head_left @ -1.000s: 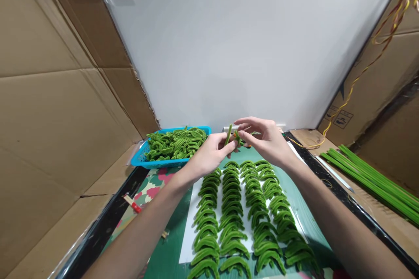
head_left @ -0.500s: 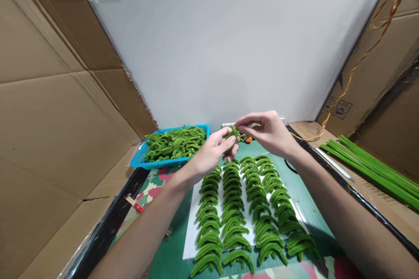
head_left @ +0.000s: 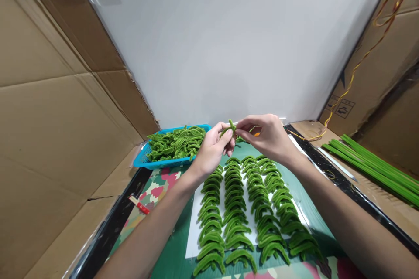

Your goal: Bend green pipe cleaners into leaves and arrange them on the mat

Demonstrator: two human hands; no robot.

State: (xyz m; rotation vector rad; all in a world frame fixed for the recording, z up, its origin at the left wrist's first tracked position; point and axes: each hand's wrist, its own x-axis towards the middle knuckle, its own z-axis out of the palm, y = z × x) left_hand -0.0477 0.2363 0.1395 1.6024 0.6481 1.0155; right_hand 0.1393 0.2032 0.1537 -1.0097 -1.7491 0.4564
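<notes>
Between my two hands, above the far end of the table, is a green pipe cleaner piece (head_left: pixel 231 125) with a short end sticking up. My left hand (head_left: pixel 216 141) is closed around it, thumb on top. The fingertips of my right hand (head_left: pixel 262 133) pinch at its right side; exactly what they grip is partly hidden. Below the hands, curved green pipe cleaner pieces (head_left: pixel 235 202) lie in rows on a white sheet (head_left: pixel 193 239). Behind my left wrist stands a blue basket (head_left: pixel 157 165) heaped with similar green pieces (head_left: pixel 176 141).
Straight green pipe cleaner stems (head_left: pixel 373 168) lie on cardboard at the right, beside a thin white strip (head_left: pixel 338 165). A red-and-white item (head_left: pixel 139 205) lies at the left. Cardboard walls (head_left: pixel 42 122) flank the table, and yellow-brown wires (head_left: pixel 352 72) hang at the right.
My right hand has come slightly lower and closer to my left fingers. The green piece's short end now stands more upright. The view has shifted a little.
</notes>
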